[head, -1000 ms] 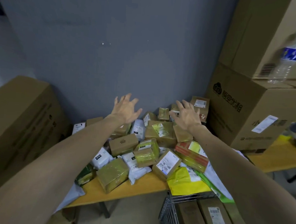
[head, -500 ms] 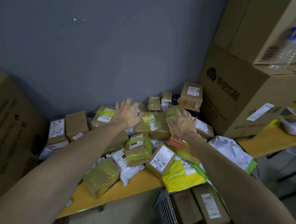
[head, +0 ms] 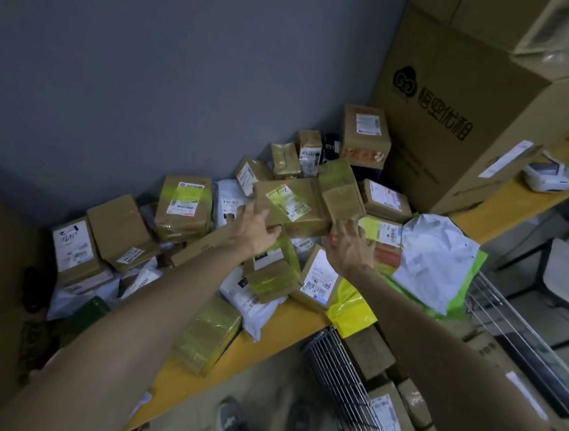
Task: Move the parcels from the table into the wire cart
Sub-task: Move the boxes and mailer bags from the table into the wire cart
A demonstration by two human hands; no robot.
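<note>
Parcels (head: pixel 183 206) lie in a heap on the yellow wooden worktop (head: pixel 287 318), close against the grey wall (head: pixel 152 74). They are brown boxes with labels, some wrapped in shiny tape, with white mailer bags (head: pixel 254 310) between them. On top of the heap, in the middle, lies a wide flat brown box (head: pixel 294 199) with a yellow-green label. The left hand (head: pixel 254 228) is laid against its near left corner, fingers straight along the side and thumb along the front edge. The right hand (head: pixel 351 246) is spread, all fingers apart, at the near right corner of the same box; whether it touches the box I cannot tell. The wire cart (head: pixel 333 368) stands below the worktop's front edge, at the right, and brown cartons (head: pixel 387 418) already lie inside it. A very large carton (head: pixel 448 125) stands on the worktop, right of the heap.
</note>
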